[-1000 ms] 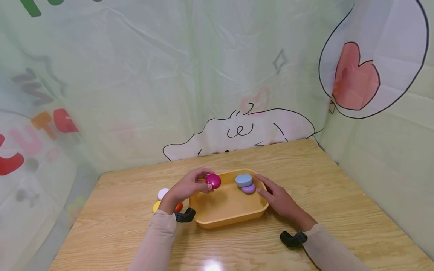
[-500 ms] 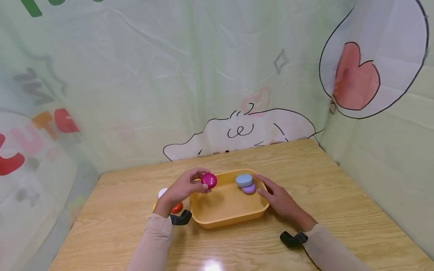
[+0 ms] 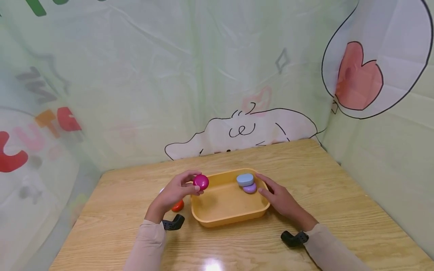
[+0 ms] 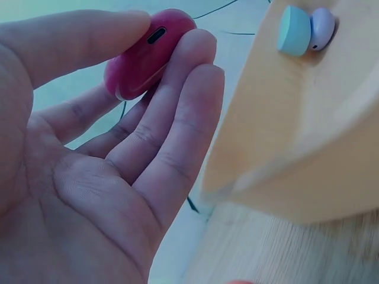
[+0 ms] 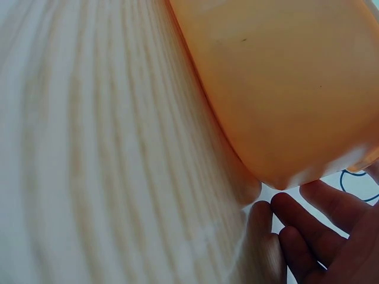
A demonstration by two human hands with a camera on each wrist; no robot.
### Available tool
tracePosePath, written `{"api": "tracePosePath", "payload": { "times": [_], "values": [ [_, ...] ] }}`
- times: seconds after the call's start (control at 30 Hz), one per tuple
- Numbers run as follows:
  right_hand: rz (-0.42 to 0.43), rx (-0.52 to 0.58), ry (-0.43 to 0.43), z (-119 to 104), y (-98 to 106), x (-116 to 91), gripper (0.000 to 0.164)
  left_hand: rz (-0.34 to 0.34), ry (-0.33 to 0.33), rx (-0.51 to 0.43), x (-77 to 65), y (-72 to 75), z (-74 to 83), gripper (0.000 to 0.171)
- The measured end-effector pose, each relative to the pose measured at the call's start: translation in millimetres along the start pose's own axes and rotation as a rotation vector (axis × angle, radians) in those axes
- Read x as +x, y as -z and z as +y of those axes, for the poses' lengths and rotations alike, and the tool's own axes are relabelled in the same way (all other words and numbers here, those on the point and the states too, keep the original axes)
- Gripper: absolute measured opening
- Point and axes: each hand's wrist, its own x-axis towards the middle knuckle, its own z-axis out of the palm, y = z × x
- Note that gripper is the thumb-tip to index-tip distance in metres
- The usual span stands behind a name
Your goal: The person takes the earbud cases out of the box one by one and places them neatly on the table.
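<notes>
lower centre, a glossy magenta round case (image 3: 201,182) could slip because the left hand (image 3: 174,193) merely fingertip-pinches it; the right hand (image 3: 280,198), loosely extended, touches an orange plastic tray (image 3: 234,218).

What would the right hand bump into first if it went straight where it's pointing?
Probably the orange tray. The right hand points at its right end and is right up by that wall, though it's hard to tell how much of it touches.
</notes>
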Motion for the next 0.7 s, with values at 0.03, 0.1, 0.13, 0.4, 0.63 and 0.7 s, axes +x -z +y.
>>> {"api": "tracePosePath", "payload": {
  "times": [0.03, 0.1, 0.13, 0.4, 0.63, 0.7],
  "values": [
    [-0.001, 0.001, -0.002, 0.5, 0.0, 0.0, 0.053, 0.012, 0.004, 0.003, -2.2, 1.2, -0.9, 0.051],
    [-0.002, 0.000, -0.004, 1.2, 0.1, -0.2, 0.053, 0.037, 0.005, 0.004, -6.0, 3.6, -3.0, 0.053],
    [-0.002, 0.001, -0.004, 1.3, 0.3, -0.3, 0.053, 0.048, 0.005, -0.006, -7.6, 4.6, -4.1, 0.054],
    [-0.003, 0.006, 0.005, -0.6, 1.0, -0.8, 0.054, 0.118, -0.017, -0.095, -21.7, 12.2, -18.1, 0.054],
    [-0.003, 0.004, 0.012, 0.5, 0.3, -1.0, 0.053, 0.207, 0.015, -0.132, -40.3, 20.5, -30.6, 0.054],
    [-0.003, 0.002, 0.013, 0.2, 0.6, -1.4, 0.053, 0.235, 0.029, -0.121, -45.7, 22.9, -33.3, 0.053]
  ]
}}
